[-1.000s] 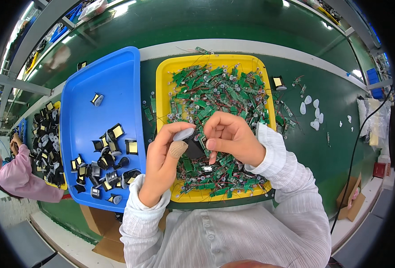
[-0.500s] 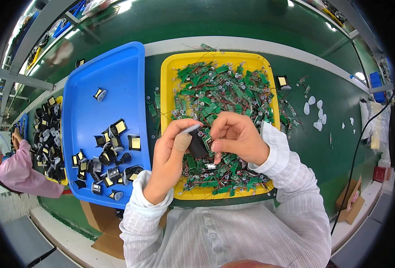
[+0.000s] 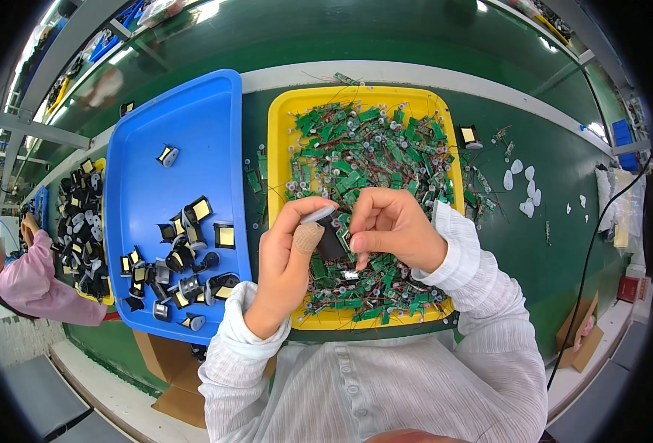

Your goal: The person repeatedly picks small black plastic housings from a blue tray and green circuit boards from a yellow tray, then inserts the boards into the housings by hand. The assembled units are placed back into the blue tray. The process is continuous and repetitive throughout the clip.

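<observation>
My left hand (image 3: 284, 255), its thumb wrapped in a tan covering, grips a black housing (image 3: 329, 239) with a grey rounded end cap. The housing is held tilted above the yellow tray (image 3: 277, 148). At its right side my right hand (image 3: 396, 230) pinches a small green circuit board (image 3: 343, 231) with thumb and fingers, right against the housing. Whether the board sits inside the housing or only touches it, I cannot tell. Below both hands, the tray is heaped with green circuit boards (image 3: 352, 179) and thin red and black wires.
A blue tray (image 3: 171, 96) on the left holds several black housings with yellow pads. One more housing (image 3: 470, 136) stands right of the yellow tray, near white teardrop-shaped pieces (image 3: 529, 190). A co-worker in a pink sleeve (image 3: 35, 273) sits far left beside another full tray. A black cable (image 3: 588, 258) hangs at right.
The view has shifted very slightly. Both hands keep nearly the same place and hold, with the housing turned a little in the left hand.
</observation>
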Tool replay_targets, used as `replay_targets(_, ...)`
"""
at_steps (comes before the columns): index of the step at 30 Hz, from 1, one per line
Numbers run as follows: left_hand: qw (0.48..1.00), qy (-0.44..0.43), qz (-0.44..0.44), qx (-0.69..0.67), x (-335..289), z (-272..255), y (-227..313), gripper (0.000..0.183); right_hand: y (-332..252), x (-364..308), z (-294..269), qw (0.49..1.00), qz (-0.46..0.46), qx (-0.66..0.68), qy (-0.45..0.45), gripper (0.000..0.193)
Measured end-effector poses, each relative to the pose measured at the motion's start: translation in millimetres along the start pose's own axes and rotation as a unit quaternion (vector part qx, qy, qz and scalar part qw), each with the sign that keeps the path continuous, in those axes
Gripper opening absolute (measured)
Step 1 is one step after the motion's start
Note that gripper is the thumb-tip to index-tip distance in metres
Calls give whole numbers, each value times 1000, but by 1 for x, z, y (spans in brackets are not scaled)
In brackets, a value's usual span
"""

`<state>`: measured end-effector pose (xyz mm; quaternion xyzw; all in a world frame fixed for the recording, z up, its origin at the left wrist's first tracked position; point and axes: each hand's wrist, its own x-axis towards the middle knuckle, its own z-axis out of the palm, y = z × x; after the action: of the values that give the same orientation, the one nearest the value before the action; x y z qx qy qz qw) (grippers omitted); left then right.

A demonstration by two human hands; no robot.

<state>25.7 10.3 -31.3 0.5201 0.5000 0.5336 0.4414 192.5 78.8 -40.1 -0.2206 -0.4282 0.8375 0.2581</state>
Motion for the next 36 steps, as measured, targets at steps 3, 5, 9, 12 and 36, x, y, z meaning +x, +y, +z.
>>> replay_targets(3, 999, 20, 21, 26, -2, 1, -2, 24, -1, 0, 0, 1000, 8, -10, 1, 13)
replay_targets(5, 998, 31, 32, 33, -2, 2, -3, 23, -1, 1, -1, 1000, 18, -10, 1, 11)
replay_targets(9, 992, 40, 70, 97, -4, 1, -2, 23, -2, 3, 1, 999, 27, -23, -21, 10)
replay_targets(12, 989, 33, 75, 121, -4, 0, -1, 22, 0, 2, 2, 998, 13, -62, -29, 12)
replay_targets(36, 996, -70, -60, -11, 7, -9, 2, 47, 9, -1, 14, 858, -226, -443, 125, 12)
